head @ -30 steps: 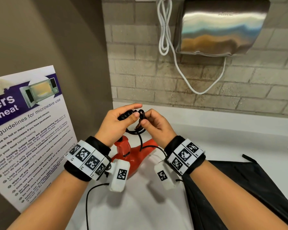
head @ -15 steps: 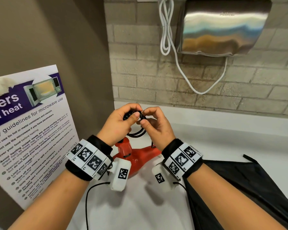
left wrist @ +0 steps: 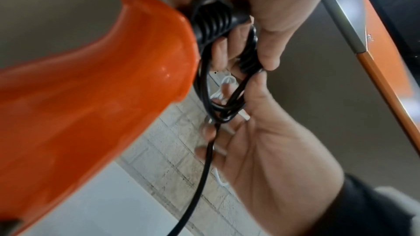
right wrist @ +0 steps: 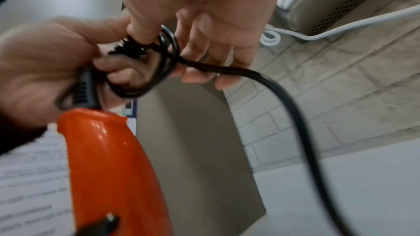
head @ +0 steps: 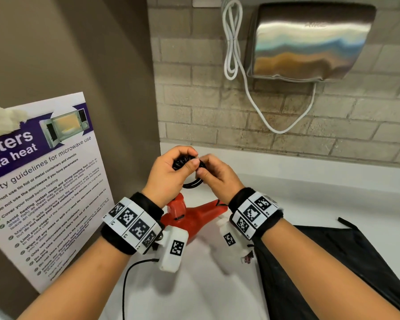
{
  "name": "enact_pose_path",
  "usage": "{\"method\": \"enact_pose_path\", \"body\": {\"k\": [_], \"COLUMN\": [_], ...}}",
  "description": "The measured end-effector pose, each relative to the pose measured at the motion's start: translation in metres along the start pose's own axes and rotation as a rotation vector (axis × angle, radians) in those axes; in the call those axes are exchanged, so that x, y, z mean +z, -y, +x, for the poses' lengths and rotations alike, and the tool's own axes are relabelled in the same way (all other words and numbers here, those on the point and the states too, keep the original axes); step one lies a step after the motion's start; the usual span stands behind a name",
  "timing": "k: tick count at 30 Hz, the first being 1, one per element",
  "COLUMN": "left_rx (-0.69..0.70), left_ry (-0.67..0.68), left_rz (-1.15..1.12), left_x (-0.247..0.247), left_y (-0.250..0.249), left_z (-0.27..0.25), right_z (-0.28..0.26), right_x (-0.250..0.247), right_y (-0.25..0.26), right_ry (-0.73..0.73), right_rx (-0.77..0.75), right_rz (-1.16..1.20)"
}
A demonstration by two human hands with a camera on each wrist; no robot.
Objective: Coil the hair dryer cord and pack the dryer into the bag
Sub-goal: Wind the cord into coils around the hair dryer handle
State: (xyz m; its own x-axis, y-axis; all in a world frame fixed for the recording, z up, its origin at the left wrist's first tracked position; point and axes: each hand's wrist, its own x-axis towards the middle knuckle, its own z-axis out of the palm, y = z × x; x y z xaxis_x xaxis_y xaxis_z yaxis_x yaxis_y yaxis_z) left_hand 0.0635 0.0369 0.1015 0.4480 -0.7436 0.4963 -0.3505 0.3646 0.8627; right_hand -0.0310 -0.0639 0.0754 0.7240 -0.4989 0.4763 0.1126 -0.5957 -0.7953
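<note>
Left hand (head: 169, 174) raised above the counter, fingers curled round the ribbed black collar where the cord (head: 193, 183) leaves the dryer handle, thumb pressed over the top of the loops. Right hand (head: 217, 179) close against it, fingertips nearly touching those of the left, thumb and forefinger pinching the coiled strands.

In the left wrist view: left hand (left wrist: 256, 6) at the top, clenched on the ribbed collar; several black loops of cord (left wrist: 204, 85) hanging between its fingers and the right hand (left wrist: 272, 146) below; one strand running down past the right palm and out of the frame.

In the right wrist view: right hand (right wrist: 211, 24) with fingers bent round a small round coil of cord (right wrist: 159, 71); left hand (right wrist: 45, 71) gripping the collar just above the orange handle; a free length of cord trailing away from the right fingertips, down and to the side.

Hair dryer (head: 189, 218) red-orange, hanging just below both wrists, its handle end up at the left fingers (head: 185, 153); also seen as hair dryer (left wrist: 90, 96) and hair dryer (right wrist: 109, 168). Whether its body touches the counter (head: 286, 181): cannot tell.

Black bag (head: 333, 262) lying flat on the counter beyond the right forearm, well apart from the fingers.

Microwave safety poster (head: 44, 181) outside the left wrist. Steel hand dryer (head: 307, 42) with a white cable (head: 233, 42) on the brick wall, far beyond the fingertips.
</note>
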Motion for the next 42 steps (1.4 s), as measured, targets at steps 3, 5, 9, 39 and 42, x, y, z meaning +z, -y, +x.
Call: {"method": "enact_pose_path", "body": {"k": [3, 5, 9, 39, 42], "left_rx": [-0.009, -0.022, -0.007, -0.126, -0.129], "left_ry": [-0.041, -0.042, -0.024, -0.137, -0.136], "left_rz": [-0.008, -0.003, 0.063, 0.187, 0.188], "left_x": [-0.003, -0.005, -0.005, 0.001, 0.004], "left_y": [0.002, 0.003, 0.007, 0.019, 0.019], "left_z": [0.002, 0.002, 0.003, 0.017, 0.017], "right_z": [-0.005, -0.006, 0.007, -0.047, -0.058], "right_x": [-0.009, -0.014, -0.022, -0.038, -0.022], "right_y": [-0.019, -0.024, -0.008, -0.066, -0.085], "right_ry": [0.052, 0.020, -0.137, 0.187, 0.375], "right_rx": [0.066, 0.112, 0.100, 0.680, 0.770], "right_rz": [-0.173, -0.220, -0.250, -0.518, -0.576]}}
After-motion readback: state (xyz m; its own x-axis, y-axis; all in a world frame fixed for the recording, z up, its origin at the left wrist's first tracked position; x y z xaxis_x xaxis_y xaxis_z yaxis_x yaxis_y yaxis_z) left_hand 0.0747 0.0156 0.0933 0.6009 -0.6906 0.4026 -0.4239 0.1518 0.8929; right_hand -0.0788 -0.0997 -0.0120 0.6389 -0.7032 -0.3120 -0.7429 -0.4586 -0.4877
